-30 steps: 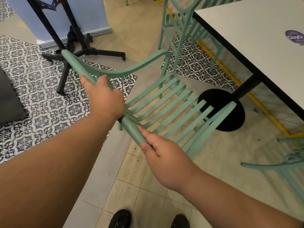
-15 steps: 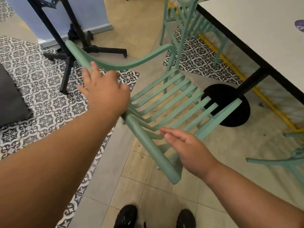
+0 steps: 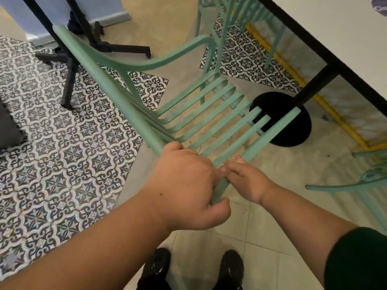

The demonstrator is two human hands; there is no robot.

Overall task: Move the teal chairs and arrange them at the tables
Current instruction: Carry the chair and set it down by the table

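Head view:

1. Chair (image 3: 209,114): teal, slatted seat and back, curved armrests. It stands on the floor directly ahead of the person, between them and the counter. Its back is nearest the camera and its seat front points toward the counter's base. The legs are mostly hidden under the seat.
2. Left hand (image 3: 184,191): on the near right corner of the chair back. Its fingers (image 3: 178,149) are clamped over the top rail, with the thumb curled underneath.
3. Right hand (image 3: 245,181): just beside the left hand, almost touching it. Its fingers (image 3: 238,159) are curled onto the chair's right armrest bar.
4. Counter (image 3: 335,34): white top with a black edge, upper right. It stands on a black post (image 3: 314,86) and a round black base (image 3: 291,126).
5. Second chair (image 3: 222,21): teal, at the top of frame, beside the counter's far end.
6. Third chair (image 3: 366,181): teal, only partly in view at the right edge.
7. Stand (image 3: 71,65): black with splayed legs, upper left, behind the chair back.
8. Floor (image 3: 62,143): patterned tiles at left, plain beige tiles elsewhere. A yellow strip (image 3: 293,80) runs under the counter.
9. Shoes (image 3: 157,266): black, a pair at the bottom centre.
10. Sleeve (image 3: 360,258): dark, on the right arm.
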